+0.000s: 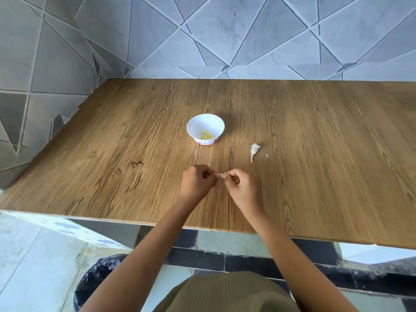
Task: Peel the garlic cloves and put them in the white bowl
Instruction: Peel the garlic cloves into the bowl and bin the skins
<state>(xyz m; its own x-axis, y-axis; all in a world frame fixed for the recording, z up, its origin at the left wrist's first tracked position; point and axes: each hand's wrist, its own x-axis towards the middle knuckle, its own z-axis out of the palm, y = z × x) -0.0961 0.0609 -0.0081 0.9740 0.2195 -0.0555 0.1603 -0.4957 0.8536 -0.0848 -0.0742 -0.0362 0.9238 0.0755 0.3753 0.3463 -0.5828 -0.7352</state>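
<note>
1. Just below the frame's centre, above the tabletop (pixel 315 154), the left hand (pixel 198 183) and right hand (pixel 245 188) each pinch one end of a small garlic clove (pixel 222 175), with the other fingers curled.
2. This looks like mid-peel. It is best to anchor the clove with one hand and tear the papery skin lengthwise with the other, in short pulls, so it cannot slip.
3. The white bowl (pixel 195 126) sits above the hands and holds yellow peeled cloves (pixel 207 135). A stalk with skin scraps (pixel 254 150) lies to its lower right.
</note>
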